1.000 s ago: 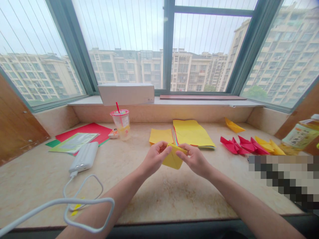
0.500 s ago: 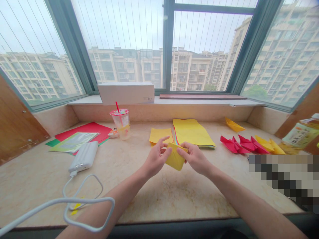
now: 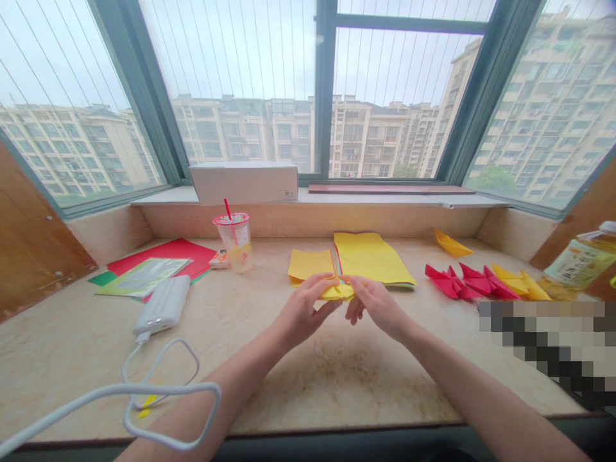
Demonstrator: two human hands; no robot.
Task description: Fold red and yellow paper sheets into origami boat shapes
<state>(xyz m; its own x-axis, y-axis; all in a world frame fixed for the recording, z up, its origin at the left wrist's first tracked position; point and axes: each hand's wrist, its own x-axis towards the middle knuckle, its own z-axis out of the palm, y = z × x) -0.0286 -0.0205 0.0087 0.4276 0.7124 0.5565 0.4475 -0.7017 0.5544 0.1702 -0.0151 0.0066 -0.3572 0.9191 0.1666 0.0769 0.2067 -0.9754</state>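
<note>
Between my two hands, above the stone counter, is a small piece of folded yellow paper (image 3: 338, 292), tilted almost flat so that mostly its edge shows. My left hand (image 3: 312, 305) pinches it from the left, thumb below and fingers on top. From the right, my right hand (image 3: 373, 298) grips its edge between thumb and index finger, with the other fingers curled underneath. Part of the paper is hidden by the fingers. Just behind lie a stack of small orange-yellow sheets (image 3: 310, 264) and a larger stack of coloured paper (image 3: 373, 256) with yellow on top.
Folded red paper shapes (image 3: 450, 281), a yellow one (image 3: 522, 281) and an orange paper boat (image 3: 452, 243) sit at right beside a bottle (image 3: 580, 260). At left are a plastic cup (image 3: 234, 240), red paper (image 3: 168, 250), a power bank (image 3: 166, 301) and its white cable (image 3: 173, 388).
The folded yellow paper has tipped from facing me to nearly flat. My left fingers have closed over its top, and my right hand has shifted its grip along the edge.
</note>
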